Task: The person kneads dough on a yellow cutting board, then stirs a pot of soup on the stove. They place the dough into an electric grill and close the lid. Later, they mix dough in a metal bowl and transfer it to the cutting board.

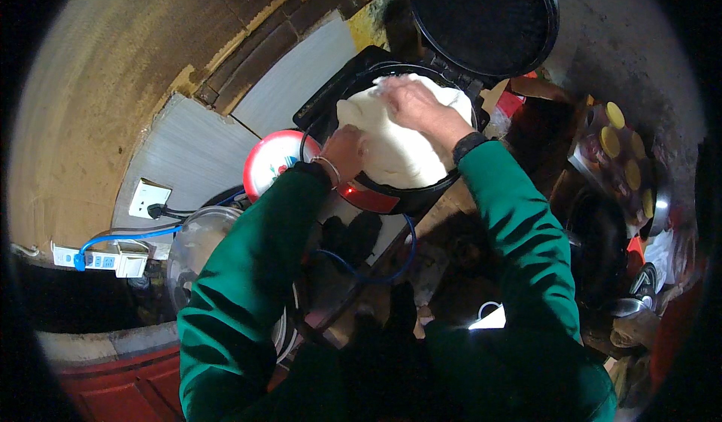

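A wide sheet of white dough (395,145) lies in the round black pan of an electric griddle (434,188), covering most of it. The griddle's round lid (485,18) stands raised at the back, and a red light glows on its front panel. My left hand (345,152) rests at the dough's left edge, near the pan rim; its fingers are partly hidden. Over the upper part of the dough is my right hand (410,105), blurred at the fingertips, touching or just above the surface. Whether either hand pinches the dough is not clear.
A red-rimmed white enamel plate (273,159) sits left of the griddle. Further left are a wall socket (149,197) with a black plug and a power strip (96,259) with a blue cable. Several yellow-lidded jars (610,141) stand at the right. A blue cable loops below the griddle.
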`<state>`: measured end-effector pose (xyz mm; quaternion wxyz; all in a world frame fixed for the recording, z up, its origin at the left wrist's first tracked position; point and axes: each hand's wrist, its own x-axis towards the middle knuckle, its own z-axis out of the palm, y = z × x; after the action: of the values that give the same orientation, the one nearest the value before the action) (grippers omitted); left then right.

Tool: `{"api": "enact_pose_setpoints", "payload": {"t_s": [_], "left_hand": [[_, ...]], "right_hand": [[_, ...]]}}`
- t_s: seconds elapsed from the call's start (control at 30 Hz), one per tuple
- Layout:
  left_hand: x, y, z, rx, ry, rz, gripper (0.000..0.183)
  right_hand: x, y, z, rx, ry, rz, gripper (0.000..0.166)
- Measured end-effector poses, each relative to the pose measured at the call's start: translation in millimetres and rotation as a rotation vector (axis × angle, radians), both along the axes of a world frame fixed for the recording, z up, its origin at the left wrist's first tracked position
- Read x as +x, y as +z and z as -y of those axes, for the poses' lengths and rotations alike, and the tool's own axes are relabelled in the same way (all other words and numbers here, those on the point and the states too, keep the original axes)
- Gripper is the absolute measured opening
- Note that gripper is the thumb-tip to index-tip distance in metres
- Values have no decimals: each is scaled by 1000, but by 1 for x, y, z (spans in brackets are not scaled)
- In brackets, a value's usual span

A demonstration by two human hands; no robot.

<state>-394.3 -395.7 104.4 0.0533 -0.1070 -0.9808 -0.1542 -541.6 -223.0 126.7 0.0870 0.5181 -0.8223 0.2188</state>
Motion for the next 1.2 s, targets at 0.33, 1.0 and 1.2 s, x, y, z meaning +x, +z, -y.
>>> {"api": "enact_pose_setpoints", "payload": {"t_s": [0.33,1.0,1.2], "left_hand": [[8,12,-4,-162,-174,111,18],[-30,11,-7,106,-30,-38,30],[-25,36,-10,-116,28,154,30]], "right_hand": [[-9,5,37,188,-288,335,28],[-29,-1,9,-489,-68,780,46],[-29,1,-26,-188,-370,-21,43]]}}
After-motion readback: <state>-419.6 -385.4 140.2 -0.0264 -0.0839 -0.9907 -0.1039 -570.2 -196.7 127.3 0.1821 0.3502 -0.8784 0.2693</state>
